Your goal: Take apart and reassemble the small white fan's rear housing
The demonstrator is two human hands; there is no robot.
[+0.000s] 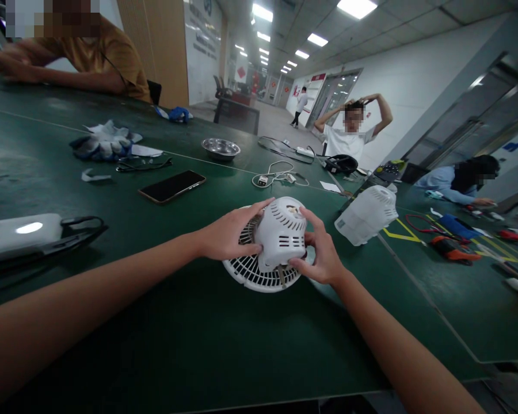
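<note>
You sit at the broad, dark green tabletop (164, 339), which spreads across most of your view. Beyond it are a person in a mustard-coloured shirt (121, 54) at far left, a person in a white T-shirt (343, 144) with both arms raised, and a person in light-blue sleeves (442, 181) leaning over the table at right.

In front of you, near the middle of the table, lies a round white plastic grille with radial slats (259, 282). Over it is a domed white plastic housing with vent slots (282, 227); you cannot tell here whether the two are joined. Your left hand (231, 233) grips the housing's left side, thumb low and fingers reaching toward the top. Your right hand (326, 256) grips its right side, thumb at the lower edge and index finger up near the crown.

To the right, apart from your hands, stands a second slotted white plastic housing (366, 215). At far left is a glossy white rounded case with a black strap (21, 236). Farther back are crumpled white-and-blue gloves (107, 141), a black-screened smartphone (172, 187), a shiny round metal bowl (221, 150) and a small white plug (263, 181) on a thin cable.
</note>
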